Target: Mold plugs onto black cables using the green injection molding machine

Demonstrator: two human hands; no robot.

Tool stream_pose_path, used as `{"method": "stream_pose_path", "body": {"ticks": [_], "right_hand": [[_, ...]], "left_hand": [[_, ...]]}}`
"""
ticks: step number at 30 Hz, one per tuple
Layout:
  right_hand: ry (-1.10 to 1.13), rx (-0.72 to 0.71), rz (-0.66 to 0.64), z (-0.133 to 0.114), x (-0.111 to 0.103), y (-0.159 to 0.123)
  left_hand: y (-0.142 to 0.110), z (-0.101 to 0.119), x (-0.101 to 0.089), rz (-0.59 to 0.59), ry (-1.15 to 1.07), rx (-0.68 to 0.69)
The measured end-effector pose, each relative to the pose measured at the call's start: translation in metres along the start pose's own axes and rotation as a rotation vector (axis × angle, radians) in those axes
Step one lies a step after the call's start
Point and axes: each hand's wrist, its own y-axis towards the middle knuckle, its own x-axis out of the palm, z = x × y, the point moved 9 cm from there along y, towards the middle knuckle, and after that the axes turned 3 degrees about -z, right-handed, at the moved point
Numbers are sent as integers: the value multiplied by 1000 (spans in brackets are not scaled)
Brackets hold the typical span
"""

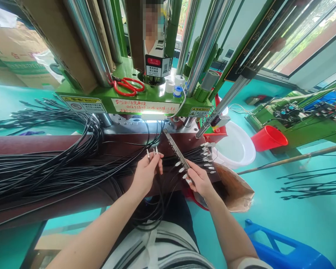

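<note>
My left hand (147,172) is closed in a pinch on a few black cables with metal plug ends (152,152) pointing up. My right hand (199,180) grips the near end of a long metal fixture bar (176,149), which slants up to the left and has plug ends along its side. Both hands are over a dark red workbench (30,144). A thick bundle of black cables (44,170) fans out to the left across the bench. More cable ends with metal plugs (206,157) lie just right of the bar.
A green moulding machine (134,99) with chrome columns stands behind the bench; red scissors (127,86) and tape rolls lie on it. A white basin (236,147), a red cup (268,138) and a brown paper bag (236,190) are at the right. A blue stool (280,246) is bottom right. Another person stands behind the machine.
</note>
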Motion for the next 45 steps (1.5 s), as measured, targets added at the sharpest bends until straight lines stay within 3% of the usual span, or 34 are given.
{"method": "stream_pose_path", "body": {"ticks": [3, 10, 19, 26, 30, 34, 40, 45], "right_hand": [[8, 23, -2, -1, 1, 0], [-26, 9, 4, -6, 2, -3], [-57, 41, -98, -4, 3, 0], [-162, -29, -169, -6, 12, 1], [-108, -3, -132, -4, 10, 0], [-37, 18, -79, -4, 4, 0], [-81, 13, -158, -6, 8, 0], [-138, 28, -193, -8, 9, 0]], "left_hand": [[-2, -6, 3, 12, -55, -84], [-6, -27, 29, -193, 113, -282], [0, -29, 24, -190, 41, -258], [-1, -25, 21, -171, 87, -227], [-1, -11, 21, -237, 147, -136], [3, 2, 10, -194, 195, -50], [8, -5, 11, -230, 392, -98], [9, -11, 12, -286, 362, -203]]}}
